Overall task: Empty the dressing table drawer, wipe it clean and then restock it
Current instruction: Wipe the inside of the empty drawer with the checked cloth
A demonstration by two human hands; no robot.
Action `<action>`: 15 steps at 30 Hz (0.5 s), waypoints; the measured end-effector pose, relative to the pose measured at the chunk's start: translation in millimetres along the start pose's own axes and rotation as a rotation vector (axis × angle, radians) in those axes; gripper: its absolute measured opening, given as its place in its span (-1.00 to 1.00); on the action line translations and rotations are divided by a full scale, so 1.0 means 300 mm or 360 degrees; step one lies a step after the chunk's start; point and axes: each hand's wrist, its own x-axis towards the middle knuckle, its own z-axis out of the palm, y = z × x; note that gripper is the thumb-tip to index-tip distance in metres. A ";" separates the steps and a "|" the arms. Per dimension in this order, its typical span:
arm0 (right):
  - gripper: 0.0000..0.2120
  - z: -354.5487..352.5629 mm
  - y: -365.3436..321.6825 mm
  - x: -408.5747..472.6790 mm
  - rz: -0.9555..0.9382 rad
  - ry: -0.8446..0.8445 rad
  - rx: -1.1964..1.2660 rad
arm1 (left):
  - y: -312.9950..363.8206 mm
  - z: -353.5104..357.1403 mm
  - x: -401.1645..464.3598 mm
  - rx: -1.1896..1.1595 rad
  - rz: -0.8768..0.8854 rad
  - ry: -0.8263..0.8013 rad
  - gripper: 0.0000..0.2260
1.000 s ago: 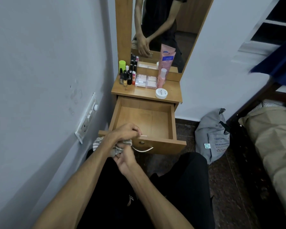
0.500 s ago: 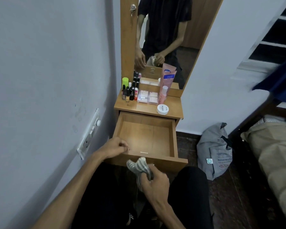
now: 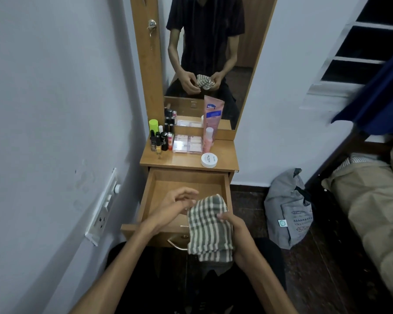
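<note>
The wooden drawer (image 3: pixel 166 189) of the dressing table (image 3: pixel 222 152) is pulled out, and its inside is bare. Over its front right part hangs a grey-and-white striped cloth (image 3: pixel 208 232), held between both hands. My right hand (image 3: pixel 233 224) grips the cloth's right side. At the cloth's upper left edge my left hand (image 3: pixel 176 205) has its fingertips curled onto the fabric; the mirror shows it holding the cloth too. Cosmetics stand on the tabletop: small bottles (image 3: pixel 160 138), a clear box (image 3: pixel 187 143), a pink tube (image 3: pixel 212 115) and a white jar (image 3: pixel 209 160).
A wall with a switch plate (image 3: pixel 104 207) runs close along the left. The mirror (image 3: pixel 211 53) rises behind the tabletop. A grey bag (image 3: pixel 286 211) sits on the dark floor at the right, and a bed (image 3: pixel 372 205) lies beyond it. The drawer handle (image 3: pixel 176 244) faces me.
The cloth, bunched in my right hand below the drawer front, is now raised and spread over the drawer. My left hand has left the drawer's front edge and taken the cloth.
</note>
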 end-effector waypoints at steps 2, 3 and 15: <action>-0.57 -0.031 -0.054 0.011 -0.0066 -0.0161 0.0024 | 0.046 0.049 0.006 -0.0148 -0.0042 -0.0198 -0.74; -0.55 -0.045 -0.082 0.020 -0.0116 -0.0194 0.0009 | 0.067 0.078 0.013 -0.0219 -0.0079 -0.0264 -0.70; -0.68 -0.237 -0.391 0.293 -0.0303 0.0450 0.0086 | 0.235 0.332 0.359 -0.0518 -0.0024 0.0515 -0.60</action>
